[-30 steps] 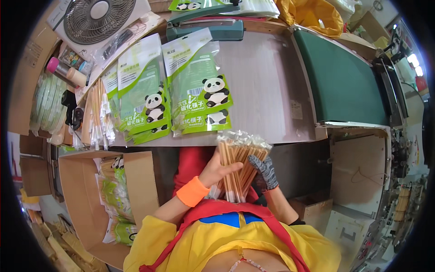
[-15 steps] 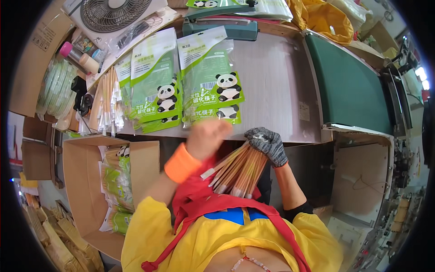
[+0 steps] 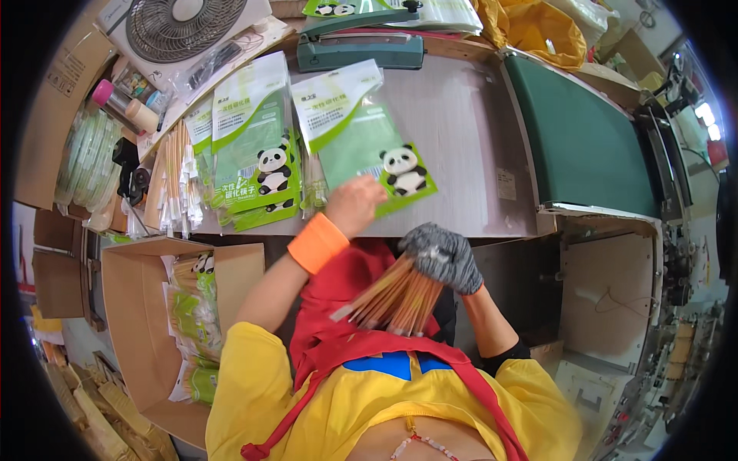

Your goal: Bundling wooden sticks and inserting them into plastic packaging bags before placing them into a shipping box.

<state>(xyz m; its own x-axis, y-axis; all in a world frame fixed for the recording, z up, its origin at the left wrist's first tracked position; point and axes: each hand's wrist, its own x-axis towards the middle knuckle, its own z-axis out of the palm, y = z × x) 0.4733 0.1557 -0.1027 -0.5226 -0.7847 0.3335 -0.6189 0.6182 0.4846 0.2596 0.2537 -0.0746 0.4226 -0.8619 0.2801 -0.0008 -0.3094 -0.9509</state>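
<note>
My left hand (image 3: 355, 206), bare above an orange wristband (image 3: 318, 243), is closed at the lower edge of a green and white plastic packaging bag (image 3: 352, 146) with a panda print. The bag lies tilted on the table, its lower right corner swung outward. My right hand (image 3: 442, 257), in a grey knitted glove, grips a bundle of wooden chopsticks (image 3: 400, 296) near its upper end. The sticks fan downward over the red apron (image 3: 327, 307). To the left of that bag lies a stack of similar bags (image 3: 250, 146).
An open cardboard box (image 3: 142, 330) with filled packs (image 3: 196, 311) stands at lower left. Wrapped chopsticks (image 3: 178, 184) lie on the table's left side. A teal sealing machine (image 3: 360, 51) sits at the back; a green belt surface (image 3: 584, 138) is at right.
My left hand has come down onto the bag, and the top bag has turned, its lower end shifting right. The chopsticks stay in my right hand, which has moved slightly left.
</note>
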